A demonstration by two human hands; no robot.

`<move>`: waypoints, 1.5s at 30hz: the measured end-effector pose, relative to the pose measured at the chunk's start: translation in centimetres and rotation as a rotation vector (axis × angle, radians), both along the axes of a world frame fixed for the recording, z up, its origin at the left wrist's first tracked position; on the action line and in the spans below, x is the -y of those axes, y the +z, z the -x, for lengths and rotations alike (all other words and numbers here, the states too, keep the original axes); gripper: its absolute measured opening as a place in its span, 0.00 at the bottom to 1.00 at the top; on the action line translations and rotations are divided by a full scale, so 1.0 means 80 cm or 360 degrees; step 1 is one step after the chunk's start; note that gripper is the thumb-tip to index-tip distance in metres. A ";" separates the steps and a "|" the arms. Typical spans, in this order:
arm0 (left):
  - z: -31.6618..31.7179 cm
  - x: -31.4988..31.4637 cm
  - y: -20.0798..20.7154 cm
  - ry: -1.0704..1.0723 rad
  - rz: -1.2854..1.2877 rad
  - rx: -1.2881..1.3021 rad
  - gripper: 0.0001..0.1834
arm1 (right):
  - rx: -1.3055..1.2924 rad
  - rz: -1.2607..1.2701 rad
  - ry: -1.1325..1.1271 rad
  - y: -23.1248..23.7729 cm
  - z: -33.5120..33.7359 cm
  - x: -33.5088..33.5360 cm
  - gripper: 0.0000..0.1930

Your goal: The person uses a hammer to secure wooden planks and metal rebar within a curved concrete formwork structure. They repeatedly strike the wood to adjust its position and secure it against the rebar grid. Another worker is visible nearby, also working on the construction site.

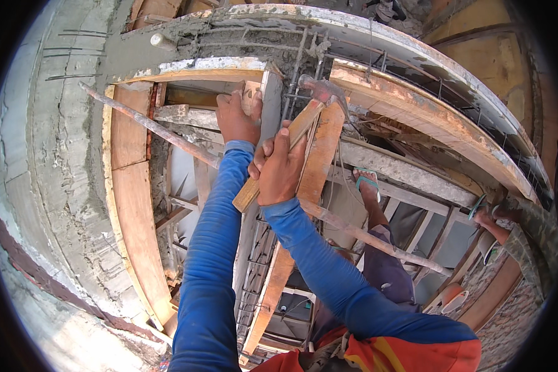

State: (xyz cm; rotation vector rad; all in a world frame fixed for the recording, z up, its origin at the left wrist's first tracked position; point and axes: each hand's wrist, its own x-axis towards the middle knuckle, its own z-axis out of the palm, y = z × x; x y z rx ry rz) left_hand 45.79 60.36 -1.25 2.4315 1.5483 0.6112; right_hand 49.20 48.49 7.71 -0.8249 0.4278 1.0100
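Note:
My right hand (279, 162) is closed round the wooden handle of a claw hammer (304, 124). Its worn reddish-grey head lies over the top end of an orange-brown timber board, beside exposed reinforcing bars. To its left, my left hand (237, 119) grips a small wood block (251, 94) between thumb and fingers. That block is against the corner where a curved form panel (192, 67) meets a grey upright board (270, 102). My fingers partly hide the block, and I cannot make out a nail there.
A long round pole (152, 126) crosses under my forearms. Steel bars (254, 273) run between boards below. At right, a curved plywood form (428, 118) borders the beam trench. My sandalled foot (367, 180) rests on a beam; another person's leg (493, 224) stands far right. Wet concrete (74, 155) lies left.

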 end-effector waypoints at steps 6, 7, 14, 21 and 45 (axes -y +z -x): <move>0.001 -0.001 0.000 -0.0051 -0.0052 0.0006 0.24 | -0.0051 -0.0025 -0.0076 0.002 -0.013 0.005 0.13; 0.002 -0.001 -0.001 -0.0049 -0.0050 0.0010 0.23 | -0.0079 -0.0019 -0.0127 0.005 -0.011 0.004 0.12; 0.002 -0.008 -0.005 -0.0082 0.0087 0.0182 0.22 | -0.0068 0.0061 0.0026 0.004 0.012 -0.042 0.10; 0.003 -0.010 -0.003 -0.0067 0.0132 0.0240 0.23 | 0.0179 0.0136 -0.0300 0.009 0.025 -0.039 0.10; 0.005 -0.021 -0.015 -0.0034 0.0146 0.0333 0.24 | 0.0014 0.0071 0.0003 -0.004 0.039 -0.058 0.19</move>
